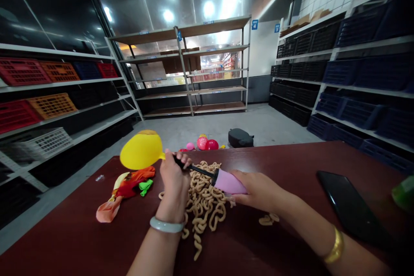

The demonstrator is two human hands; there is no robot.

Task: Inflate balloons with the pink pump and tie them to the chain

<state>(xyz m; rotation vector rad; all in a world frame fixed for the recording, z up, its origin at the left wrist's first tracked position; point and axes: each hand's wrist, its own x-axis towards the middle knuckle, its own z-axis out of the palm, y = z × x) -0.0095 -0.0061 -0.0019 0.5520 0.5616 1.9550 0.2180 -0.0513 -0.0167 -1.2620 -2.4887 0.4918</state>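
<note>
A partly inflated yellow balloon [141, 150] sits on the end of a hand balloon pump [230, 182] that has a black rod and a pink body. My left hand [174, 177] is closed around the pump's black end, at the balloon's neck. Wrapped around the pink body, my right hand [258, 189] grips the pump's other end. Beneath the pump spreads a heap of tan curly pieces [207, 207]. Left of my left hand lie limp balloons [129, 185] in orange, red and peach, with a green limp balloon [145, 186] beside them.
A dark phone [346, 202] rests on the brown table [291, 241] at the right, with a blurred green object [403, 193] beyond it. Past the far edge, inflated balloons [207, 143] and a dark bag-like object [240, 138] are on the floor. Crate-filled shelves line both sides.
</note>
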